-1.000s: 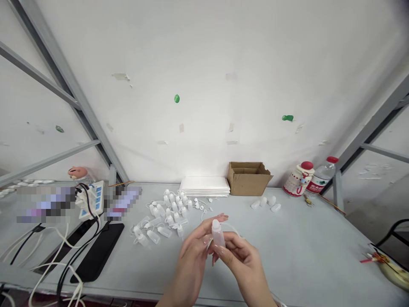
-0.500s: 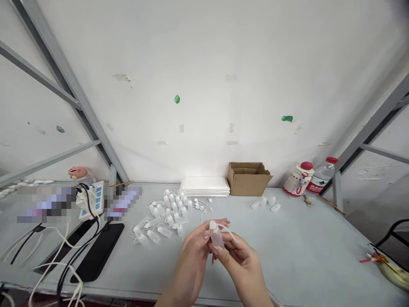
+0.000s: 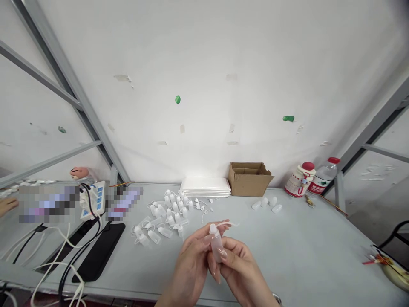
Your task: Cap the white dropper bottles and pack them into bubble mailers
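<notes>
Between my two hands is a small translucent squeeze bottle (image 3: pixel 216 245), upright, with a white cap on top and a thin strap sticking out to the right. My left hand (image 3: pixel 194 260) grips its upper left side, the thumb just below the cap. Around the lower body of the bottle my right hand (image 3: pixel 238 262) is closed, thumb in front. Left of my hands lie several capped bottles (image 3: pixel 169 211) of the same kind, some standing and some on their sides. Several loose white caps (image 3: pixel 201 205) with straps lie behind my hands. Farther right are several uncapped bottles (image 3: pixel 264 202).
White flat boards (image 3: pixel 205 187) are stacked against the wall beside a cardboard box (image 3: pixel 251 181). A flask (image 3: pixel 299 181) and a water bottle (image 3: pixel 322 177) stand back right. Phones, cables and a power strip (image 3: pixel 96 200) crowd the left. Another person's hand (image 3: pixel 7 205) shows at the left edge.
The strap has swung up from slanting down to sticking out sideways. My fingers have shifted on the bottle. Another person's hand has come in at the far left.
</notes>
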Demonstrator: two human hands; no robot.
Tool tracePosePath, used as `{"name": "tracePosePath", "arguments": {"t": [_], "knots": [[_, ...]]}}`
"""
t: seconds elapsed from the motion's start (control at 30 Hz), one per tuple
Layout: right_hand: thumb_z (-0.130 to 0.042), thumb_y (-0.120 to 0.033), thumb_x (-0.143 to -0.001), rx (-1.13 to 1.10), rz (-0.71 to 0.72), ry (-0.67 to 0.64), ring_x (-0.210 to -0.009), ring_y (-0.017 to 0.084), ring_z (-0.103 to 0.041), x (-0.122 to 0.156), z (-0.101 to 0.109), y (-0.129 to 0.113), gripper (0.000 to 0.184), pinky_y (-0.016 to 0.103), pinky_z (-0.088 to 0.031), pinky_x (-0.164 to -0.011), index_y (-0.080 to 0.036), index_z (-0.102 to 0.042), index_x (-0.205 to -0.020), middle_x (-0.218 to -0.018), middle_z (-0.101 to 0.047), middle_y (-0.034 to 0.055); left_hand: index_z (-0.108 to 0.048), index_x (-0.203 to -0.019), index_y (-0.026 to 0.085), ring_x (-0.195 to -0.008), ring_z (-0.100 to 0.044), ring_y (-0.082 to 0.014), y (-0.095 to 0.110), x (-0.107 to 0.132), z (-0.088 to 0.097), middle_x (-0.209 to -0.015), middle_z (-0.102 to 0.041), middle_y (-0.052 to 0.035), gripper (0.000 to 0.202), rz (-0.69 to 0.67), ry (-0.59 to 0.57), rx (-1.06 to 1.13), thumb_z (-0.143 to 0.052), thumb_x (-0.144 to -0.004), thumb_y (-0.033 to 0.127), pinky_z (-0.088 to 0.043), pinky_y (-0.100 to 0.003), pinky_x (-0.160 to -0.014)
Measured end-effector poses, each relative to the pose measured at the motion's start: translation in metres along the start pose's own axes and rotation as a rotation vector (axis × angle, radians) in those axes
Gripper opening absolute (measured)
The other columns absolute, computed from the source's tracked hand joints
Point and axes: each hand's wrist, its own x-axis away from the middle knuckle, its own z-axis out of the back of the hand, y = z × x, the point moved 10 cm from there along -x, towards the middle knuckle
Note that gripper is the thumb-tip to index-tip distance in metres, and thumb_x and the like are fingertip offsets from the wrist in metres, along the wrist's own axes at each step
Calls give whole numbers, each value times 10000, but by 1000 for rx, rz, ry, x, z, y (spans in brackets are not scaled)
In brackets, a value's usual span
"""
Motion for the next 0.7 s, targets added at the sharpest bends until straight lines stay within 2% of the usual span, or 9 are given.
{"name": "tracePosePath", "arguments": {"t": [0.13,0.27,0.33,0.4,0.5,0.57,0.63,0.67,0.7], "knots": [[-715,-500,-660,-38,-38,-21,-430,91,-379,-1,-2,5,358,242,-328,-482,-148,-671,-712,-511,-519,-6,-741,-922,158,-1123,-549,-270,-4,-2,0,-1108,-682,-93,291,55,-15,65,-587,-756,341,-448,-329,-920],[-696,-537,-672,-32,-39,-38,-428,96,-402,-2,-2,11,388,245,-357,-488,-153,-651,-693,-502,-521,-6,-729,-959,143,-1174,-523,-273,-11,-4,-4,-1121,-678,-116,310,75,-111,32,-564,-784,338,-393,-360,-1005],[-673,-533,-709,-4,-47,-75,-477,109,-463,-5,-2,17,380,248,-395,-527,-157,-625,-676,-534,-543,4,-721,-976,150,-1160,-534,-270,-10,-6,5,-1125,-676,-123,302,29,-95,-65,-600,-780,344,-392,-366,-1004],[-618,-545,-761,72,-75,-121,-525,123,-522,-13,6,27,393,253,-427,-560,-152,-627,-736,-571,-575,16,-725,-948,160,-1128,-553,-265,-4,-8,26,-1111,-682,-126,304,-40,16,-163,-641,-763,386,-405,-362,-987],[-515,-577,-817,377,-53,-58,-523,129,-559,-40,49,34,464,260,-453,-565,-133,-645,-856,-580,-611,23,-732,-892,173,-1077,-573,-245,13,-5,64,-1064,-695,-106,320,-175,242,-280,-703,-708,433,-424,-319,-946],[-525,-551,-807,678,77,167,-548,142,-576,-63,97,21,441,267,-463,-573,-130,-656,-832,-620,-637,34,-723,-925,171,-944,-612,-218,23,0,81,-931,-707,-82,356,-239,343,-320,-715,-694,441,-472,-290,-837],[-495,-453,-835,1019,191,397,-601,170,-600,-81,136,5,365,290,-483,-610,-130,-657,-793,-670,-655,57,-685,-1042,173,-747,-612,-186,25,3,89,-776,-675,-53,449,-254,368,-303,-693,-705,470,-494,-268,-631],[-457,-387,-856,1208,248,478,-653,183,-613,-89,146,-2,330,302,-490,-652,-132,-660,-803,-718,-663,73,-656,-1098,173,-676,-595,-174,23,4,90,-727,-651,-42,500,-248,360,-289,-681,-709,486,-472,-252,-533],[-455,-330,-853,1269,272,506,-728,201,-617,-99,153,-2,293,321,-486,-714,-127,-665,-835,-797,-668,97,-631,-1136,173,-633,-581,-168,22,4,89,-700,-632,-36,537,-242,351,-278,-672,-711,499,-438,-234,-462]]}}
